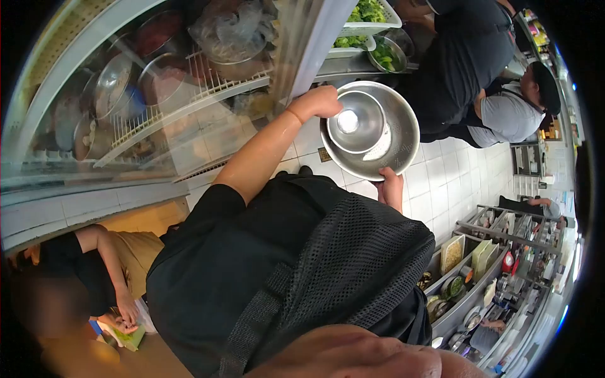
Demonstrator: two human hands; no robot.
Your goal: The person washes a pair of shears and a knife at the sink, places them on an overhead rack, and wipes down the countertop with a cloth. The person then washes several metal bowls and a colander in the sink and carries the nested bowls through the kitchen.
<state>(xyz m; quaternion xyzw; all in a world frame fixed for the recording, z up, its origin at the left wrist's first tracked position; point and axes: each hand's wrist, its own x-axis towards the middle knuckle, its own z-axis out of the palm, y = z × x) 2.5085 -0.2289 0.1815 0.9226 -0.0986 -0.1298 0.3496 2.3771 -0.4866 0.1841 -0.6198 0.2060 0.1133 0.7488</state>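
A large metal bowl [406,129] is held out in front of my body, with a smaller metal bowl [359,135] inside it. My left hand [322,102] is closed at the edge where the two rims meet. On the near side, my right hand [391,184] grips the large bowl's rim, its fingers partly hidden. A pale patch [379,146] shows in the large bowl beside the small one; I cannot tell what it is.
Glass-fronted shelving [151,120] with bowls stands at left. Baskets of greens [368,11] and a bowl of green vegetables [387,55] are at the top. People in dark clothing [466,57] are nearby. A co-worker's hands [126,315] show at lower left. Food containers [452,254] are at right.
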